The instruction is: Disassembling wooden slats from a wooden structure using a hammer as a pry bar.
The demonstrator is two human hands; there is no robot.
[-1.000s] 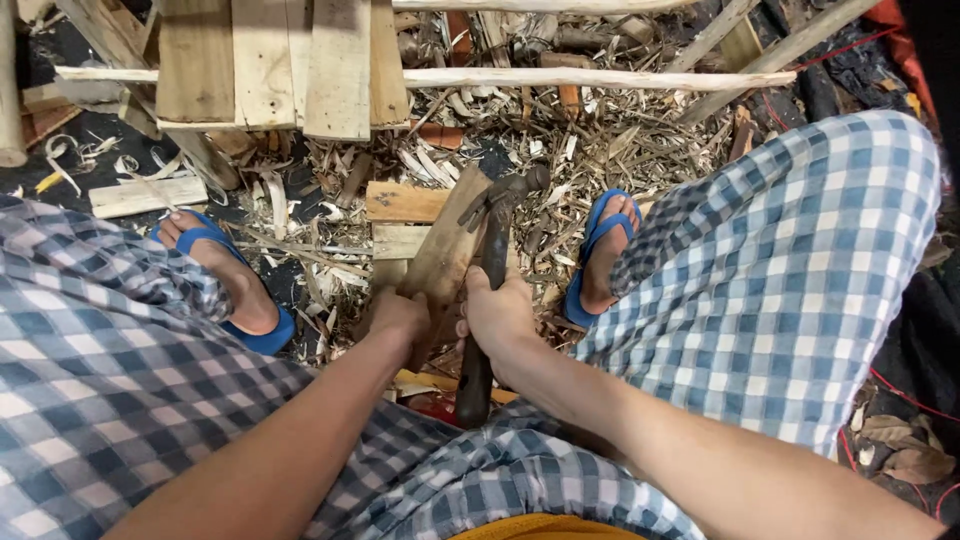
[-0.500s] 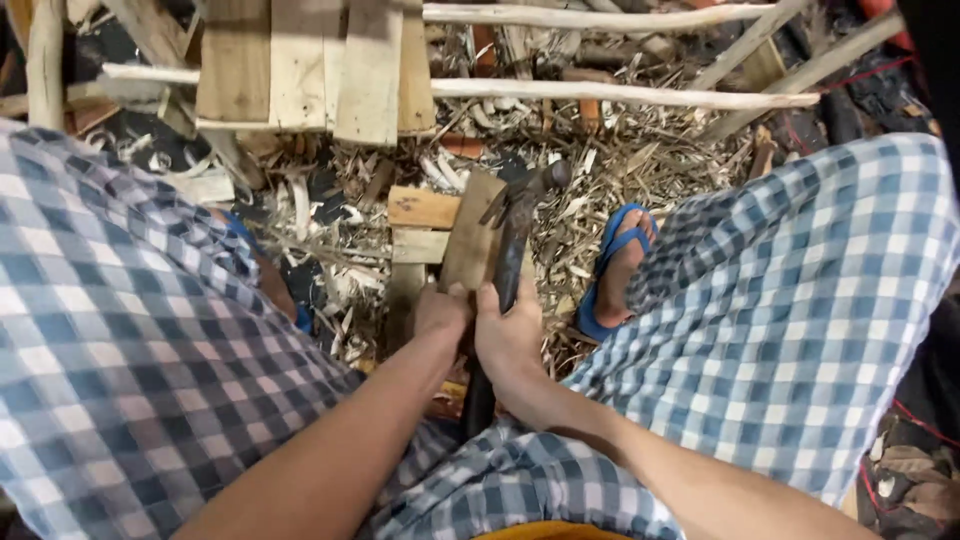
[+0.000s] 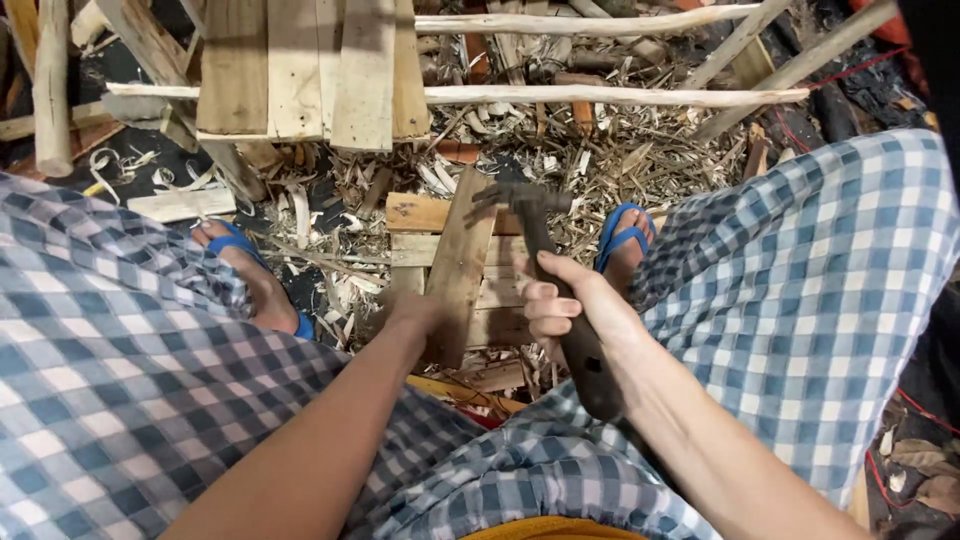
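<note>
Two bare hands at work between checked-cloth knees; right hand (image 3: 572, 312) wrapped round the dark handle of a hammer (image 3: 556, 290), fingers curled tight about the shaft partway up, the butt jutting out beneath the palm; head raised just above the top end of a wooden slat (image 3: 458, 268); left hand (image 3: 412, 312) steadying that slat at its lower end, fingers hidden behind the wood and motion blur, so spread or pinched cannot be told; slat upright and tilted, rough-sawn, pale brown, probably stiff, fairly light, splintery at the edges, best gripped low and clear of the strike; hammer likely head-heavy, metal, the handle smooth. Beneath, a small frame of nailed boards (image 3: 430, 215) lying flat; blue sandals (image 3: 622, 235) at either side; beyond, curled shavings (image 3: 560, 150) and chips across dark ground, peeled pale poles (image 3: 610, 97) lying crosswise, flat planks (image 3: 300, 70) stacked side by side.
</note>
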